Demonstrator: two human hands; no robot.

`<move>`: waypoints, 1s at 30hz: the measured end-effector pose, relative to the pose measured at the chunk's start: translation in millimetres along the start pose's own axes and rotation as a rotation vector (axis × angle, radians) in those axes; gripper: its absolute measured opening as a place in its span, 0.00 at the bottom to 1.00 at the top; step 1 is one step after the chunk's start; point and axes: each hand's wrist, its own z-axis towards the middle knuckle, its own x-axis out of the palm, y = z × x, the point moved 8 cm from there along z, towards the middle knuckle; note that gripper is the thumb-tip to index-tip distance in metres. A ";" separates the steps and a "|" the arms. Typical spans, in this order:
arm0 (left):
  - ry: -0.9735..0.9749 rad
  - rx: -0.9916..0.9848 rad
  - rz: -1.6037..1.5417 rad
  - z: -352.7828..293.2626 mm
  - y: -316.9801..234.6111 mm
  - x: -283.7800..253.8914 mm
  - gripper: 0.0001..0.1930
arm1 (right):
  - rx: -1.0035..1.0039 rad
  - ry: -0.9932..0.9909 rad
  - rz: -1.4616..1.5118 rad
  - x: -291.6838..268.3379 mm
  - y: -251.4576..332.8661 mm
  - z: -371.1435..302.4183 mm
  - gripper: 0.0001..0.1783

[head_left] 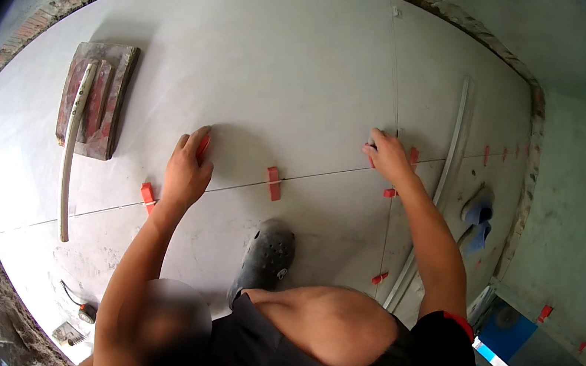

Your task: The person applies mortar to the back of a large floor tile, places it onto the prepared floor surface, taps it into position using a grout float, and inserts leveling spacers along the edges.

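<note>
Large pale tiles (288,55) cover the floor, divided by thin dark joints. My left hand (187,172) is closed around a red plastic wedge (203,146), just beyond the long joint. My right hand (391,157) reaches to where two joints meet. Its fingers are pinched on a small red piece (370,161) that looks like another wedge, mostly hidden by the hand. Between my hands, a red levelling wedge (273,183) lies across the joint, and a second wedge (148,195) sits beside my left wrist. More wedges (413,157) stand close to my right wrist.
A thick board (111,101) with a curved pale handle lies at the left. A long metal straightedge (452,145) runs along the right. My dark clog (270,249) rests on the near tile. Grey-blue shoes (480,209) lie at right; a tape measure (87,313) is lower left.
</note>
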 end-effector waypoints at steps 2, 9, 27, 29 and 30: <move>0.001 0.004 0.013 3.1 -1.0 0.5 0.29 | 0.005 -0.009 0.005 -2.6 4.1 3.4 0.13; 0.019 0.048 0.060 20.2 -19.4 13.8 0.27 | 0.328 0.116 0.209 -1.0 -15.9 -8.8 0.14; 0.237 0.621 0.641 89.7 -190.6 186.6 0.21 | 0.593 -0.636 0.142 103.9 -110.6 -204.9 0.32; 0.500 0.482 0.795 77.4 -213.3 241.7 0.28 | 0.575 -0.685 0.154 102.6 -105.5 -199.6 0.34; 0.532 0.461 0.813 76.8 -221.5 256.2 0.29 | 0.588 -0.704 0.181 99.6 -104.0 -195.3 0.35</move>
